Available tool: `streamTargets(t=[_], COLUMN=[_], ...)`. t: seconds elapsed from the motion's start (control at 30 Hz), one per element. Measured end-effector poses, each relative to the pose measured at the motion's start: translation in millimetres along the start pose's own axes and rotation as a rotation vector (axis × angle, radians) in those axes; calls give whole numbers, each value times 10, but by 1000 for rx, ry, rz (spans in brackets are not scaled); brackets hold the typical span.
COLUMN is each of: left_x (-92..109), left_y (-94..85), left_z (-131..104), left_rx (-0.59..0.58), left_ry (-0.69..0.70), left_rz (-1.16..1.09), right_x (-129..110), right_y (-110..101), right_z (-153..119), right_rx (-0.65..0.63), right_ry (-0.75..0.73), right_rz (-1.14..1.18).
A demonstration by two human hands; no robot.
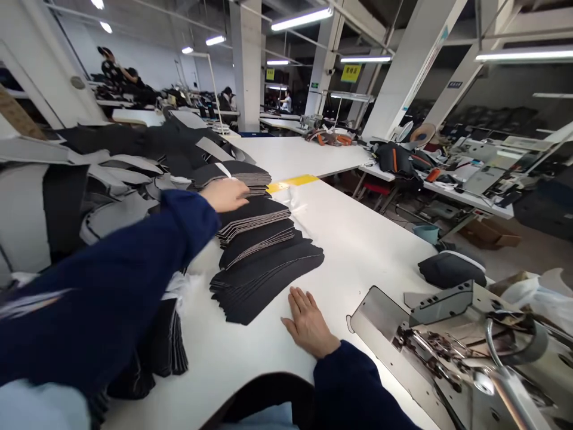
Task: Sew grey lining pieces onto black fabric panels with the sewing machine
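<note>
My left hand [225,194] reaches across to the far stacks of cut fabric, slightly blurred, its fingers stretched out over the edge of a dark stack [255,216]. Just beyond it lies another stack of black pieces [244,172] with a white strip on top. My right hand [308,322] lies flat on the white table [250,358], fingers extended and holding nothing. Ahead of its fingertips a fanned stack of black fabric pieces [273,278] spreads on the tabletop. Between the stacks, layered pale edges show.
Right of me stands a sewing machine [465,340]. Grey and black cut pieces [116,179] are heaped at left, and more black pieces [168,346] hang nearby. A yellow strip [293,182] marks the table joint. A dark padded piece [452,269] lies at right. Other people work far back.
</note>
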State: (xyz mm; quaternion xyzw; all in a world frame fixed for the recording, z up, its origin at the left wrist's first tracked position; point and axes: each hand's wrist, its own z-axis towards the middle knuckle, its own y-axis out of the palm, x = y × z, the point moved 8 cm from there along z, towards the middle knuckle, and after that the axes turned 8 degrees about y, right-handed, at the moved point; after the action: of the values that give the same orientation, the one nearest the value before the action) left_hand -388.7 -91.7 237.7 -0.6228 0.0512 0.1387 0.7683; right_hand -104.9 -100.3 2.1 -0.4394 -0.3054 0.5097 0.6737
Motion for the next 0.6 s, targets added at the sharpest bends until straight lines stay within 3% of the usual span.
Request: streamTargets(t=[0.1, 0.23, 0.4, 0.6], left_x=[318, 378, 305, 398], left_y=[504, 815, 855, 739], left_z=[396, 605, 604, 538], left_rx=[-131, -232, -285, -286], left_ry=[-22, -76, -64, -44], left_rz=[-38, -59, -62, -10], right_x=[4, 53, 82, 15], right_y=[-62, -4, 142, -28], right_z=[47, 285, 283, 379], right_rx=[31, -6, -140, -230], right_ry=[48, 55, 48, 99], right_rz=[-4, 13, 34, 27])
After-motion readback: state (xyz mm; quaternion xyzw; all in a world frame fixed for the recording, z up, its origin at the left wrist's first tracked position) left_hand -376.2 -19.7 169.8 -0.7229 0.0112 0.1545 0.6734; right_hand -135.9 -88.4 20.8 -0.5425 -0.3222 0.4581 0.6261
